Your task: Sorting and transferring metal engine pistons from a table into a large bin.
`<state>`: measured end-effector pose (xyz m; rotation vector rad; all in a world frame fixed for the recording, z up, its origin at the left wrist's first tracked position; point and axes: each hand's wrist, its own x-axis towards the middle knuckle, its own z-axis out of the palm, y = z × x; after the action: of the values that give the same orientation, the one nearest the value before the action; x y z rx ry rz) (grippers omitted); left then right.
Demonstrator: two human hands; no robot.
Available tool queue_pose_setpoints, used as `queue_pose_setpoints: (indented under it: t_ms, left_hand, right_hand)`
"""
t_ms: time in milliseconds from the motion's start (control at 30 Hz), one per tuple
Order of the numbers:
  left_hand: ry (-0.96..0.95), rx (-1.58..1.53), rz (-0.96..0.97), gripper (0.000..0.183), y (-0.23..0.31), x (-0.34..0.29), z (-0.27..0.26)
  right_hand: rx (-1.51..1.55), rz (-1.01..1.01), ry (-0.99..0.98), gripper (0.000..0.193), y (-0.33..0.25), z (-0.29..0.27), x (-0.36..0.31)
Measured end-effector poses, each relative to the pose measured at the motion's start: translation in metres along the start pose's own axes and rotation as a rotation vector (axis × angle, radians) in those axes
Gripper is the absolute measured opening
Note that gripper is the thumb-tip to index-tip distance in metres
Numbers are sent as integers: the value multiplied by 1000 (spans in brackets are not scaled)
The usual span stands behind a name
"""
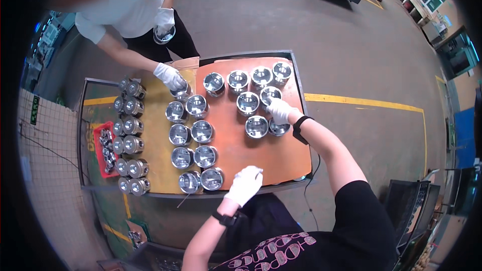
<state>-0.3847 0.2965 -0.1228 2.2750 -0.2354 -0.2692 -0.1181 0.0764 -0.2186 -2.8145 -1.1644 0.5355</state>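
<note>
Metal pistons stand in groups on a board-covered table. My right hand (280, 111), in a white glove, has its fingers closed at the near rim of a shiny piston (271, 94). Another piston (279, 128) lies partly hidden below that hand. Over the table's near edge, my left hand (244, 185), also gloved, is closed; a small dark tip shows by its fingers, too small to name. Nearest to it is a piston (212, 178) at the front end of the middle double row. More pistons (238, 81) stand along the far side of the orange-brown board (231, 143).
Across the table a co-worker's gloved hand (169, 76) grips a piston in the middle rows; the other hand (164, 19) holds a second piston. Darker pistons (133, 125) line the left side, beside a red basket (101, 158) of metal parts. A raised frame (296, 80) edges the table.
</note>
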Motion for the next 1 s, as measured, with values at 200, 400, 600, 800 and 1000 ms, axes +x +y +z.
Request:
queue_pose_setpoints:
  t_ms: [200, 400, 600, 800, 1000]
  left_hand:
    - [165, 296, -168, 26, -37, 100, 10]
    - [424, 599, -41, 47, -98, 195, 1]
    - [-132, 693, -51, 42, -32, 235, 12]
    - [77, 992, -380, 42, -119, 225, 73]
    - [-234, 861, -313, 46, -55, 252, 65]
  right_hand:
    - [107, 124, 85, 25, -28, -9, -3]
    - [746, 382, 310, 32, -49, 17, 19]
    - [566, 374, 277, 28, -40, 42, -38]
    - [511, 422, 74, 26, -109, 32, -82]
    - [292, 350, 180, 28, -72, 82, -112]
